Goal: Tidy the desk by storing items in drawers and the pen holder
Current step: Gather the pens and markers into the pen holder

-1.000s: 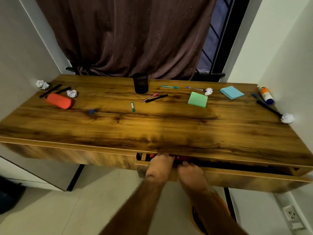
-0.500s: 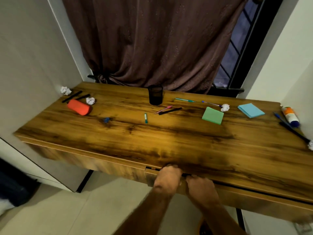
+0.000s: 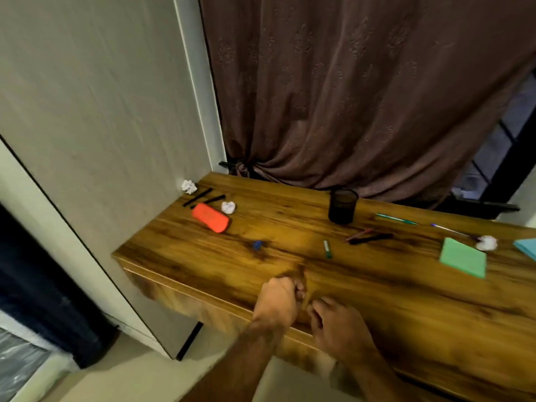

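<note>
This is a home study corner. A wooden table (image 3: 377, 285) sits in a narrow alcove between plain pale walls, with a heavy brown curtain (image 3: 362, 97) over a barred window beyond the hands. Ahead of the left hand (image 3: 275, 303) lie stationery: a black mesh pen holder (image 3: 342, 206), an orange pencil case (image 3: 211, 217), pens, sticky-note pads (image 3: 463, 258) and crumpled paper.

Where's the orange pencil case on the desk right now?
In the head view the orange pencil case lies at the desk's far left end, just in front of two black pens and beside a crumpled paper ball.
</note>
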